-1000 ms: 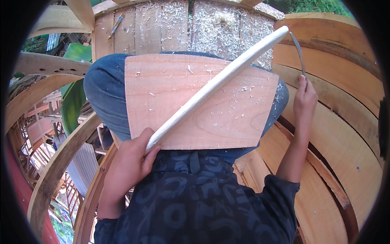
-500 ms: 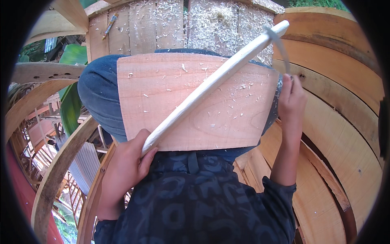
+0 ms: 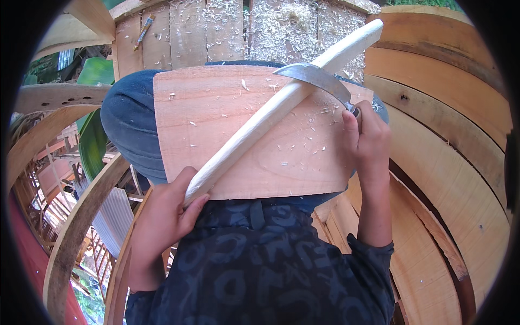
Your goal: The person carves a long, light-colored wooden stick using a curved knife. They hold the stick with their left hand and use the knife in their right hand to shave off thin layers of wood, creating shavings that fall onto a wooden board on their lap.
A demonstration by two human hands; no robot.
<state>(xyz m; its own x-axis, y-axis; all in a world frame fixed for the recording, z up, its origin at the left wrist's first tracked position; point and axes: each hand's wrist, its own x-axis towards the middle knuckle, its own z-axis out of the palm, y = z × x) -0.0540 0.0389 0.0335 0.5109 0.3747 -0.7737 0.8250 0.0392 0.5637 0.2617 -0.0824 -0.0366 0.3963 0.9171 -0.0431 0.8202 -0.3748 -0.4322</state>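
A pale, peeled wooden stick (image 3: 254, 129) slants from near left to far right above the flat board (image 3: 216, 108) on my lap. My left hand (image 3: 170, 208) is closed round its near end. In my right hand (image 3: 367, 132) is the handle of a sickle (image 3: 314, 76), held over the board's right side. The curved metal blade lies across the upper part of the stick, its tip pointing left. My right fingers cover most of the handle. Small shavings are scattered over the board.
Beyond my knees is a plank platform (image 3: 187, 32) strewn with wood shavings (image 3: 284, 27); a thin coloured packet (image 3: 144, 31) lies at its left. Curved wooden slats (image 3: 455, 157) rise on the right. A bent wooden rail (image 3: 81, 233) and green leaves (image 3: 93, 143) are on the left.
The sickle has moved left and nearer, from the stick's far end to across its upper part. My right hand has shifted left and slightly nearer. The left hand keeps its hold.
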